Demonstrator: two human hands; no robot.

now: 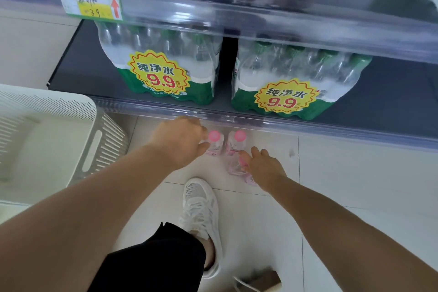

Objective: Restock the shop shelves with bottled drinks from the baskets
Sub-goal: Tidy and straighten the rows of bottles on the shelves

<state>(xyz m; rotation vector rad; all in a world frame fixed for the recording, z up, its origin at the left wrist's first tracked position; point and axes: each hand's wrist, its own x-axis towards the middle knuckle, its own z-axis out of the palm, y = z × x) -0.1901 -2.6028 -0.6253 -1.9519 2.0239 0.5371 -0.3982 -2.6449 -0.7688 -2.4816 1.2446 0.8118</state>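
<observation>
Looking down at pale floor tiles [331,173] before a dark shop shelf [391,102] carrying two shrink-wrapped water packs [166,71] with yellow 9.9 stickers. Catching a white slatted basket [111,147] at the left edge. Gripping an upright pink-capped bottle [214,143] with the left hand [180,142], down at floor level just below the shelf's front edge. Closing the right hand [263,168] on a tilted pink bottle [234,166], thumb lying over it, just beside a third pink-capped bottle [238,142] standing free between the other two. Planting one white sneaker [201,216] on the tiles.

light: bright, even — glare: shelf rail [260,7] — blur: slight
</observation>
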